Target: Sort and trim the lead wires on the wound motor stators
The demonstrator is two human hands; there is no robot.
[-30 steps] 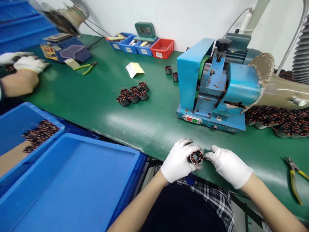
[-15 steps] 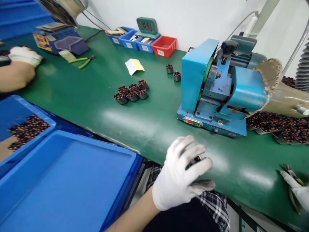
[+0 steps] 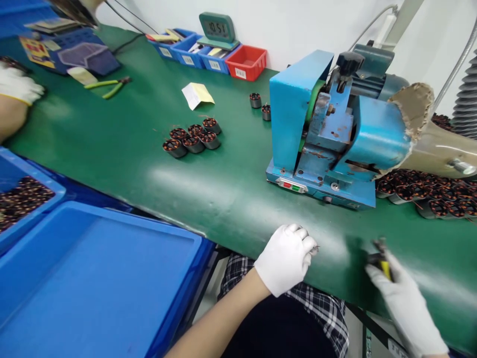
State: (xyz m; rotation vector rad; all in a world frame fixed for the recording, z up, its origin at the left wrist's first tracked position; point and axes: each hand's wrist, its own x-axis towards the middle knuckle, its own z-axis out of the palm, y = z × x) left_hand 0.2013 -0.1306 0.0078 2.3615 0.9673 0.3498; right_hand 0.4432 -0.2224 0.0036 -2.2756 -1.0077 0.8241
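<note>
My left hand point(image 3: 286, 259), in a white glove, is closed over the near part of the bench, its fingers curled round a motor stator point(image 3: 315, 249). Only a small edge of the stator pokes out past the fingertips; the rest is hidden. To the right, my gloved right hand point(image 3: 404, 293) grips a pair of pliers point(image 3: 385, 267) with yellow on the handle. Their jaws point away from me, and motion blurs them. Several wire-wound stators point(image 3: 194, 143) stand grouped on the green bench point(image 3: 231, 199), left of a blue grinding machine point(image 3: 294, 124).
Two more stators point(image 3: 255, 100) stand beside the machine; many others point(image 3: 428, 191) are packed at its right. A blue tray point(image 3: 100, 283) lies at the left, next to a bin of small parts point(image 3: 55, 191). Green-handled pliers point(image 3: 112, 87) and a co-worker's gloved hand point(image 3: 18, 84) are far left.
My left hand has gone from spread fingers above the stator to closed round it. My right hand has come leftward from the right edge with the pliers. The view has shifted slightly.
</note>
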